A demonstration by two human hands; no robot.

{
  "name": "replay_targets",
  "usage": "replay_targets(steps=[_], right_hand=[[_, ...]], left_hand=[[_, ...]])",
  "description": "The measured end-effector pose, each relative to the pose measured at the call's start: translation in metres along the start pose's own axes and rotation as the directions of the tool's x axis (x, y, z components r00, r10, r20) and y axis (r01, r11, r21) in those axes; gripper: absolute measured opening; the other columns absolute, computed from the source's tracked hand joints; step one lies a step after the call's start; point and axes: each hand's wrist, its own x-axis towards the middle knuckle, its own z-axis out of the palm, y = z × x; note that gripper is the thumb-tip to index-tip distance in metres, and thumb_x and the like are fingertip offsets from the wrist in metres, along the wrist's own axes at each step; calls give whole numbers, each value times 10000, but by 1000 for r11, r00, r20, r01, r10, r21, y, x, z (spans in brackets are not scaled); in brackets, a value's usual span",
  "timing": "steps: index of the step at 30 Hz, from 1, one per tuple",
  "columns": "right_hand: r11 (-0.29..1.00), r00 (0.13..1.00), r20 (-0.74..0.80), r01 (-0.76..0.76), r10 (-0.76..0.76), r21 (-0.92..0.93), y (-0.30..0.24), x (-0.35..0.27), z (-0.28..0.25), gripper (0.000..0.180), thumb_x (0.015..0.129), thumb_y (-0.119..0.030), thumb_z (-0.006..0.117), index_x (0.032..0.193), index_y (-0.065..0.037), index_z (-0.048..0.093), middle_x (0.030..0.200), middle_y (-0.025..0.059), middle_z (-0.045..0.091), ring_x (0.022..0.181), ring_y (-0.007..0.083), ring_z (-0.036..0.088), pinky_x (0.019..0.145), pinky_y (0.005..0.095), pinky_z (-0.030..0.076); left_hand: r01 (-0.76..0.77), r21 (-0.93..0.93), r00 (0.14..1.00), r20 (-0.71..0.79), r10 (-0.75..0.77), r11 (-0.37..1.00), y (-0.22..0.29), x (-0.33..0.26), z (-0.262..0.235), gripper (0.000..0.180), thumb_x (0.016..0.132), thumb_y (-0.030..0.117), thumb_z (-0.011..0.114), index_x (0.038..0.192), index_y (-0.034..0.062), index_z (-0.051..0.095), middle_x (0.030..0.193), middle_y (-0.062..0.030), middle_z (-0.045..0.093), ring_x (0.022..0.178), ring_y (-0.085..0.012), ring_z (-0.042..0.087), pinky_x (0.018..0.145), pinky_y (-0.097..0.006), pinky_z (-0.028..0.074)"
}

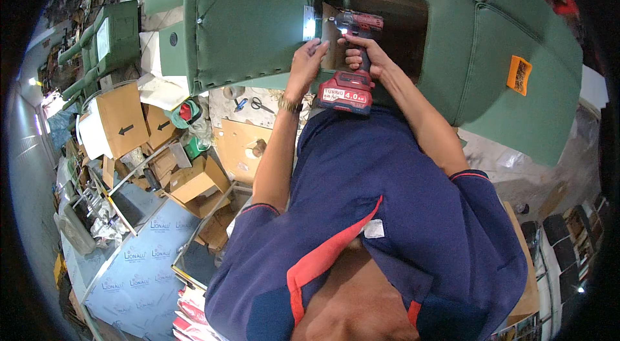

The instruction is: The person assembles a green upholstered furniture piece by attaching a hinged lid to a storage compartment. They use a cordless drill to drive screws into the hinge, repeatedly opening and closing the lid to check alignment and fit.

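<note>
We grip a red cordless driver (352, 60) in our right hand (365, 57), left hand (309, 60) pressed open against the green sofa frame (252, 18); fastening looks mid-way, upholstery already on.

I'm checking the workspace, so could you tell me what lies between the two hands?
In the head view, only a narrow strip of brown panel shows between the left hand and the right hand gripping the red drill.

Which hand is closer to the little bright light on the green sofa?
Left. The left hand rests just below the lit metal plate, nearly touching it. The right hand is farther right, gripping the red cordless drill.
</note>
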Motion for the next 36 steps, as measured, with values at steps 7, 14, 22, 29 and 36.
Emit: replay_targets(steps=[7, 14, 22, 29, 36], right_hand=[[996, 999, -5, -37, 37, 79, 1, 1, 0, 201, 979, -254, 574, 1058, -69, 589, 587, -54, 406, 466, 62, 381, 437, 228, 375], [997, 1000, 19, -26, 25, 71, 3, 1, -1, 194, 974, -249, 579, 1052, -72, 584, 591, -51, 421, 467, 63, 399, 443, 230, 394], [999, 1000, -12, -6, 7, 47, 4, 1, -5, 180, 968, -242, 587, 1048, -81, 587, 589, -49, 421, 470, 65, 407, 447, 235, 402], [997, 1000, -14, -10, 11, 71, 5, 2, -7, 170, 964, -248, 592, 1012, -85, 596, 587, -51, 419, 466, 63, 396, 445, 234, 397], [998, 999, 16, -28, 27, 55, 3, 2, -7, 188, 978, -264, 570, 1026, -85, 597, 586, -55, 414, 468, 65, 390, 444, 229, 383]], left_hand=[[377, -462, 910, 348, -226, 803, 4, 57, 30, 378, 905, 399, 692, 1078, 76, 598, 1048, -46, 662, 881, -122, 643, 696, -228, 535], [390, -591, 915, 336, -225, 706, 2, 91, 62, 324, 859, 418, 733, 930, 109, 667, 790, 23, 666, 604, -98, 608, 526, -235, 483], [334, -470, 942, 196, -272, 817, -13, 97, 63, 368, 812, 421, 761, 943, 99, 642, 834, 4, 659, 601, -79, 594, 488, -227, 451], [314, -439, 950, 149, -276, 842, -5, 91, 66, 464, 777, 472, 775, 960, 78, 613, 775, 25, 597, 534, -53, 519, 395, -203, 352], [308, -445, 950, 109, -291, 841, -3, 88, 67, 405, 763, 478, 786, 834, 111, 632, 673, 45, 577, 467, -47, 470, 366, -207, 308]])
